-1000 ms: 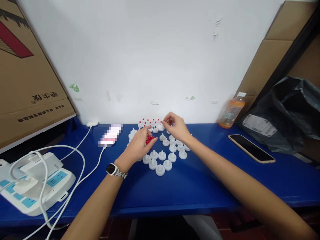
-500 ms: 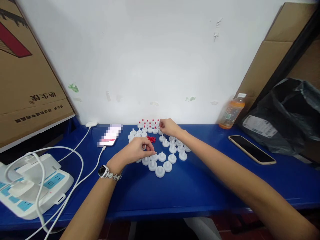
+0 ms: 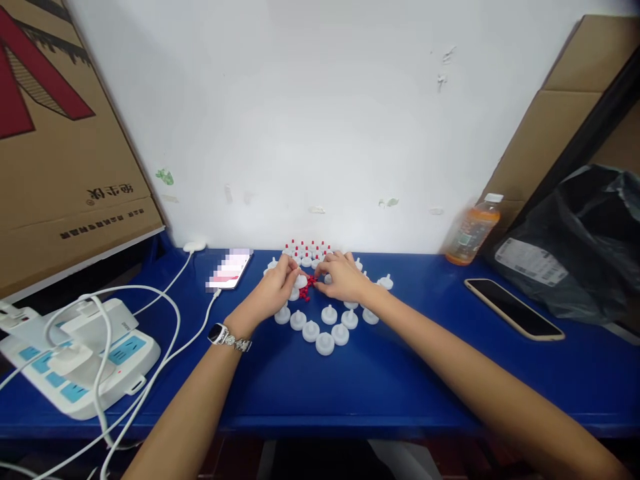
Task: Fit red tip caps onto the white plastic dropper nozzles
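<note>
While the power strip sits at far left on the blue tabletop, my left hand has its fingers pinched on a white cap. Red tips lie between both hands. My right hand curls over them; its grip I cannot tell. Phone lies far right.

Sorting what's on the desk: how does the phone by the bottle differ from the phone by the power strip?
The phone by the bottle has a dark screen and no cable; the phone by the power strip has a lit screen and a white cable running to it. The first lies right of both hands, the second left. Both lie flat on the blue table.
</note>
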`<state>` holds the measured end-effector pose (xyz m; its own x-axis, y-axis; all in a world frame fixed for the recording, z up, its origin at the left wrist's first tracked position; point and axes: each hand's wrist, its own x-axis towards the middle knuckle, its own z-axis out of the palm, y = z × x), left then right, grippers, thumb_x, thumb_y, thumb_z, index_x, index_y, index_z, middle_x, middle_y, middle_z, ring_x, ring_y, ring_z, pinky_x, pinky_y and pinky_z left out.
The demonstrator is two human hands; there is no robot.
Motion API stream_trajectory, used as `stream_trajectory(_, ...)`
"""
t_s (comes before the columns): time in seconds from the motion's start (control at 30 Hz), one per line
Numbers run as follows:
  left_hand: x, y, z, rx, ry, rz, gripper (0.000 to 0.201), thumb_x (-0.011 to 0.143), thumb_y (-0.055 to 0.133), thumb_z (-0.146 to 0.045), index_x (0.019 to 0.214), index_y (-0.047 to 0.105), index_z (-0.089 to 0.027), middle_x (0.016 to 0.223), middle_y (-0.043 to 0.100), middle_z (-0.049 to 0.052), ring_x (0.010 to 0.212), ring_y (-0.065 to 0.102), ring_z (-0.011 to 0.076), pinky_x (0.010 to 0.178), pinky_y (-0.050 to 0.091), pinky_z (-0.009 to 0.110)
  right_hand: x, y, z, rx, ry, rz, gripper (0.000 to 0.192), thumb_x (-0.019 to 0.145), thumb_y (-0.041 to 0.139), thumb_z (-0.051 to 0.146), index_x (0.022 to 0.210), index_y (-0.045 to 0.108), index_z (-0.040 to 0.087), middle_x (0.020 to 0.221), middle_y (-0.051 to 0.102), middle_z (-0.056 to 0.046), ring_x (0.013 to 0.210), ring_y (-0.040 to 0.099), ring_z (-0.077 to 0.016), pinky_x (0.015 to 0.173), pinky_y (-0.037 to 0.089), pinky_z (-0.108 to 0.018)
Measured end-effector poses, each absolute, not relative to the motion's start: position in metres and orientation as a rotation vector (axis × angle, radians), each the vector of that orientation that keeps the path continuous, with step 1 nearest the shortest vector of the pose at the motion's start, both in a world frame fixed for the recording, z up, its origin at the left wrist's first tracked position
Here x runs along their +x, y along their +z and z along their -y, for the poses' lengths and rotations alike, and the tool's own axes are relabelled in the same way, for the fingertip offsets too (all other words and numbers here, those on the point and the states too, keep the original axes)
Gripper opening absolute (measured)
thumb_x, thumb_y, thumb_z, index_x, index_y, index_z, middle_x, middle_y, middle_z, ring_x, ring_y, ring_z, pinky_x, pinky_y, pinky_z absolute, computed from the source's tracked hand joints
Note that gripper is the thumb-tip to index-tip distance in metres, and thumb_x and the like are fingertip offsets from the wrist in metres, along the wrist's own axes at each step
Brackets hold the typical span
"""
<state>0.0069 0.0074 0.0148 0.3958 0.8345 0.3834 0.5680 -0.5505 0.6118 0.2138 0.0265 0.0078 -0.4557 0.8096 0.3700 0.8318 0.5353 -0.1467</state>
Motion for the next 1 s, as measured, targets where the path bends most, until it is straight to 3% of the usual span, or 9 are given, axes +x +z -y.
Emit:
stream_trajectory(0.13, 0.008, 0.014, -0.008, 2.195, 1.03, -1.181, 0.02, 0.102, 0.031, -0.038, 0.096, 0.041, -0.022, 0.084, 0.058, 0.001, 0.069, 0.054, 0.015, 0.067, 0.043, 0.028, 0.206, 0.008, -0.033, -1.385, -0.127, 2.465, 0.014, 0.084, 0.066, 0.033, 0.088, 0.072, 0.021, 0.094, 0.066, -0.009, 0.099, 0.051, -0.0275, 0.087, 0.029, -0.041)
stream_trajectory(0.33, 0.011, 0.016, -0.005, 2.242, 1.001, -1.179, 0.039, 0.103, 0.022, -0.044, 0.09, 0.05, -0.021, 0.077, 0.054, 0.0, 0.072, 0.052, 0.0157, 0.07, 0.041, 0.03, 0.204, 0.006, -0.034, -1.33, -0.001, 2.387, 0.01, 0.085, 0.064, 0.025, 0.079, 0.069, 0.019, 0.084, 0.07, -0.006, 0.095, 0.054, -0.0253, 0.087, 0.031, -0.041)
stream_trajectory(0.47, 0.015, 0.013, -0.002, 2.234, 0.934, -1.145, 0.028, 0.096, 0.045, -0.049, 0.099, 0.045, -0.021, 0.078, 0.057, -0.002, 0.066, 0.053, 0.0149, 0.067, 0.043, 0.029, 0.209, 0.012, -0.027, -1.174, 0.388, 2.06, 0.009, 0.084, 0.063, 0.024, 0.079, 0.066, 0.018, 0.079, 0.07, -0.003, 0.078, 0.058, -0.0175, 0.076, 0.04, -0.032)
stream_trajectory(0.53, 0.017, 0.011, 0.0, 2.23, 0.893, -1.126, 0.032, 0.093, 0.052, -0.044, 0.111, 0.041, -0.021, 0.084, 0.06, -0.001, 0.063, 0.055, 0.0143, 0.065, 0.044, 0.029, 0.21, 0.014, -0.022, -1.082, 0.601, 1.868, 0.015, 0.083, 0.065, 0.031, 0.079, 0.066, 0.017, 0.077, 0.069, -0.003, 0.071, 0.059, -0.0158, 0.068, 0.042, -0.029)
stream_trajectory(0.67, 0.022, 0.006, 0.003, 2.258, 0.855, -1.129, 0.035, 0.094, 0.047, -0.037, 0.123, 0.037, -0.021, 0.116, 0.059, 0.011, 0.068, 0.06, 0.0148, 0.07, 0.048, 0.032, 0.207, 0.015, -0.011, -0.915, 0.847, 1.589, 0.031, 0.077, 0.073, 0.046, 0.08, 0.065, 0.017, 0.075, 0.068, -0.004, 0.068, 0.06, -0.0159, 0.063, 0.044, -0.028)
stream_trajectory(0.73, 0.023, 0.004, 0.003, 2.274, 0.861, -1.118, 0.035, 0.094, 0.047, -0.036, 0.124, 0.037, -0.021, 0.124, 0.056, 0.014, 0.075, 0.062, 0.0173, 0.074, 0.049, 0.034, 0.203, 0.014, -0.006, -0.882, 0.878, 1.55, 0.033, 0.076, 0.074, 0.049, 0.08, 0.065, 0.017, 0.074, 0.067, -0.003, 0.067, 0.06, -0.0152, 0.063, 0.045, -0.028)
stream_trajectory(1.0, 0.023, 0.004, 0.006, 2.324, 0.865, -1.08, 0.035, 0.094, 0.046, -0.03, 0.125, 0.037, -0.019, 0.117, 0.061, 0.013, 0.088, 0.064, 0.0225, 0.079, 0.049, 0.036, 0.193, 0.008, 0.005, -0.889, 0.774, 1.6, 0.028, 0.081, 0.07, 0.044, 0.076, 0.065, 0.017, 0.071, 0.066, -0.002, 0.066, 0.058, -0.0143, 0.063, 0.046, -0.028)
